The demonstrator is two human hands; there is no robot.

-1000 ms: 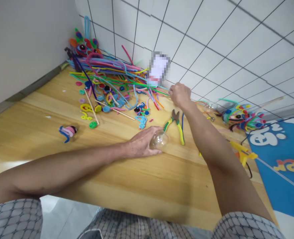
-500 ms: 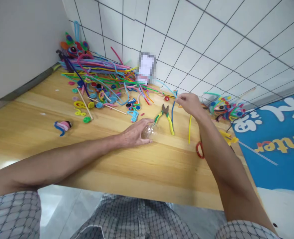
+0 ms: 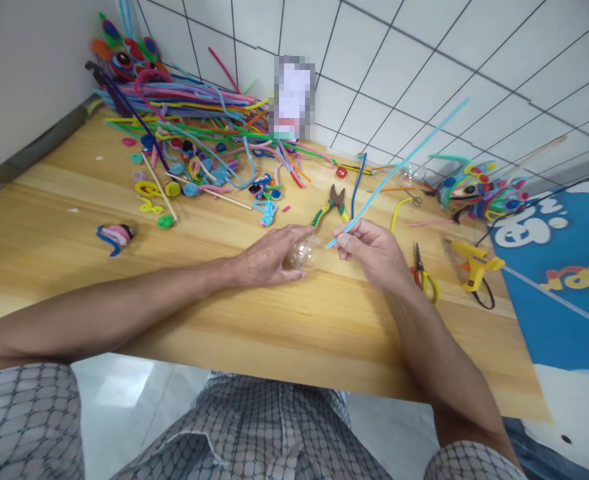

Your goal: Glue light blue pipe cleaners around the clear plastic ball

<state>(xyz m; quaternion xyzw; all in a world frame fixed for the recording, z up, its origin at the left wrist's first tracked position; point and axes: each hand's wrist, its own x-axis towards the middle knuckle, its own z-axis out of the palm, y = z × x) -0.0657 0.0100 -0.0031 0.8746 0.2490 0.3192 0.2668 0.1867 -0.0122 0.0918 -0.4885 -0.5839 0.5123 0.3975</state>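
My left hand [image 3: 269, 257] rests on the wooden table [image 3: 299, 327] with its fingers curled round a clear plastic ball [image 3: 308, 251]. My right hand [image 3: 372, 252] is just to the right of the ball, pinching the lower end of a long light blue pipe cleaner [image 3: 399, 167]. The stem slants up and to the right toward the tiled wall. Green and yellow handled pliers [image 3: 332, 205] lie just behind both hands.
A big heap of coloured pipe cleaners [image 3: 194, 127] fills the far left corner, with small coiled pieces and wooden sticks before it. Scissors [image 3: 423, 273], a yellow glue gun [image 3: 472, 263] and a pipe-cleaner figure [image 3: 474, 193] lie at the right. A blue mat [image 3: 569, 280] borders the table.
My right hand has drawn a light blue pipe cleaner out of the pile and brought it back toward me, close to the ball. My left hand has stayed on the ball.
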